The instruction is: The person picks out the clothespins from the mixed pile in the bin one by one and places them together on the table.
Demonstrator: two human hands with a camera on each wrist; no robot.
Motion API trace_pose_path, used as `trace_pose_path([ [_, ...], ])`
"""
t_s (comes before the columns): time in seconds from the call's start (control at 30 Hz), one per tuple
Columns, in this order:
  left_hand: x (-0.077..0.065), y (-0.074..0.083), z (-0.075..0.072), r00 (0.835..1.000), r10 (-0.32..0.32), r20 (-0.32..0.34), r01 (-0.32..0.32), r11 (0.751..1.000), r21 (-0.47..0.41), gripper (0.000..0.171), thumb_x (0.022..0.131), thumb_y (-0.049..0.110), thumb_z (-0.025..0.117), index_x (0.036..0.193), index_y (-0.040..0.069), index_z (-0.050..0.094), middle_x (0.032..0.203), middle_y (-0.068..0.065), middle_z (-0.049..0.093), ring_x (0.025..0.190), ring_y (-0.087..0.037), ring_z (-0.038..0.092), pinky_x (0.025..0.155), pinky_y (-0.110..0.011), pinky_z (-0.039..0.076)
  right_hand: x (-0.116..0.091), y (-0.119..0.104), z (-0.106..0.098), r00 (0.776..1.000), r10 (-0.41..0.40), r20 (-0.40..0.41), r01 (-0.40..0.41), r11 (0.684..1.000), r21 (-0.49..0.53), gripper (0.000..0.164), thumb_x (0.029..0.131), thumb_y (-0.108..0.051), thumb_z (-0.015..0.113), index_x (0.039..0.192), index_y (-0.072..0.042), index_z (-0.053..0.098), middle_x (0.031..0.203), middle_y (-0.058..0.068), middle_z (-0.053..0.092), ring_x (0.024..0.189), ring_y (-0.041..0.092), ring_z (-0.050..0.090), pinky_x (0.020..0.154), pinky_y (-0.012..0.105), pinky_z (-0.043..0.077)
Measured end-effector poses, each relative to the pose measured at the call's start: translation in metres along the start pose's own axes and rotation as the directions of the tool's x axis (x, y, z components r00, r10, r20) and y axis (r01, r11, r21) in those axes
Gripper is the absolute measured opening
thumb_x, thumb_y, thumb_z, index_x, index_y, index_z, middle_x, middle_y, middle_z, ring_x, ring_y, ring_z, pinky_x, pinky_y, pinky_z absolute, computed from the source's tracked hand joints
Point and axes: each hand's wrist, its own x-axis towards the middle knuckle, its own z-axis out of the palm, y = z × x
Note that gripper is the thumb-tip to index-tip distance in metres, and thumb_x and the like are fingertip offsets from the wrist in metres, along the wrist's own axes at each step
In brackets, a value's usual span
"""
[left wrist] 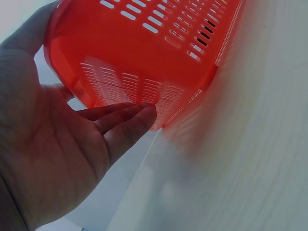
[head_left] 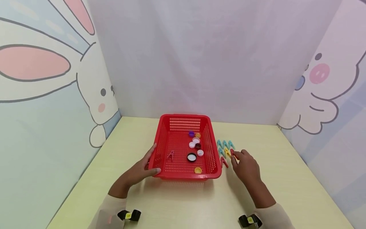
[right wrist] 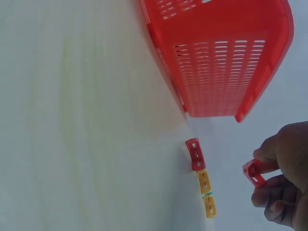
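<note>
My left hand [head_left: 137, 173] grips the near left corner of a red plastic basket [head_left: 183, 176], thumb over the rim. In the left wrist view, its other fingers lie along the basket's outer wall [left wrist: 120, 57]. To the right of the basket, my right hand [head_left: 247, 168] pinches a red clothespin [right wrist: 253, 174], held off the table in the right wrist view. Close by on the table are another red clothespin [head_left: 224, 162], a yellow one [head_left: 227, 152] and several teal clothespins [head_left: 225, 144]. Inside the basket lies a red clothespin [head_left: 171, 155].
Several bottle caps lie in the basket's right half, among them a black-rimmed cap [head_left: 192, 157], a purple cap [head_left: 191, 134] and a yellow cap [head_left: 198, 170]. A pale table [head_left: 183, 203] lies beneath, with a curtain [head_left: 186, 63] behind and printed cartoon panels at both sides.
</note>
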Motion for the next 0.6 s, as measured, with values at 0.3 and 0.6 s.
trace_pose_path([
  [0.3,0.0000,-0.0014,0.0003,1.000,-0.006,0.009,0.006,1.000,0.001,0.122,0.090,0.031,0.087,0.177,0.030,0.002,0.164,-0.022,0.040,0.143,-0.042,0.054,0.096,-0.039,0.067,0.0015,0.0062,0.0059,0.982,0.021,0.189,-0.015,0.999,-0.031,0.037,0.099,-0.024,0.079,0.127,0.000,0.079,0.085,0.009,0.063,0.070,0.021,0.052,0.055,0.031,0.044],
  [0.6,0.0001,-0.0016,-0.0005,1.000,0.004,0.009,-0.004,1.000,-0.002,0.121,0.091,0.030,0.087,0.177,0.029,0.002,0.164,-0.023,0.041,0.141,-0.042,0.055,0.097,-0.039,0.067,0.0031,0.0102,0.0108,0.975,0.020,0.221,-0.017,1.000,-0.014,0.033,0.098,-0.023,0.079,0.124,-0.002,0.081,0.083,0.008,0.063,0.071,0.021,0.052,0.056,0.031,0.042],
])
